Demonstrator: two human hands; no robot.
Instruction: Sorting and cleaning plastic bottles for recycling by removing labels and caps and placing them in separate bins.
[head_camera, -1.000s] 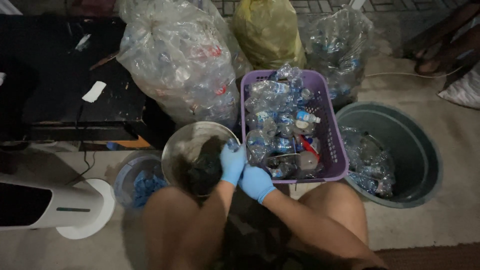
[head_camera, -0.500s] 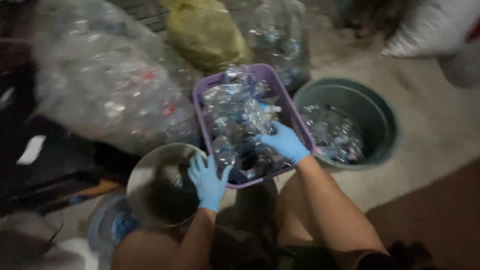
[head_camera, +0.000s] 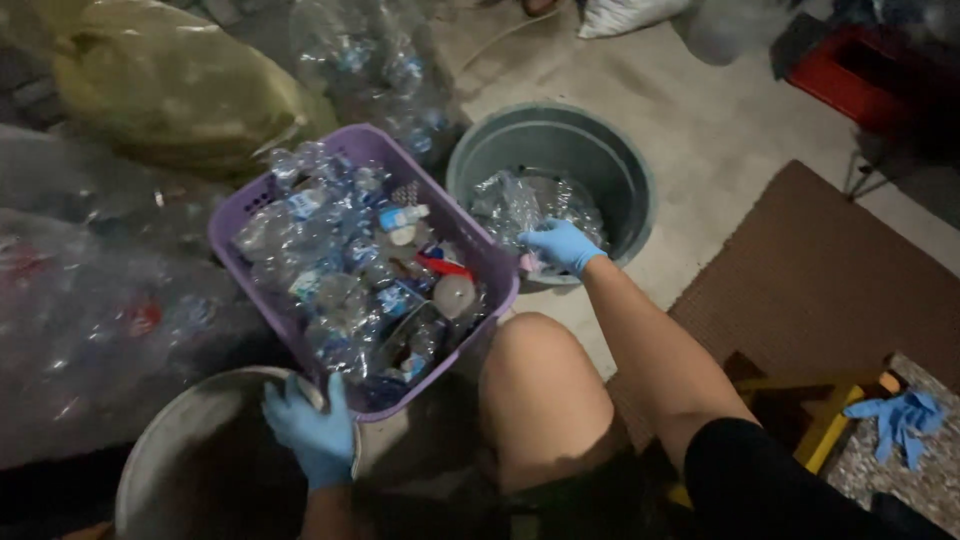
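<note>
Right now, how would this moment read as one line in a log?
left hand: on metal basin rim | right hand: over grey bin, shut on crushed bottle | purple basket: full of plastic bottles

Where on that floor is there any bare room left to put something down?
Bare concrete floor lies beyond the grey bin, and the brown mat beside the right hand is mostly bare. It is crowded on the other side: the purple basket brims with bottles, bags of bottles press against it, and the left hand rests on the metal basin.
</note>
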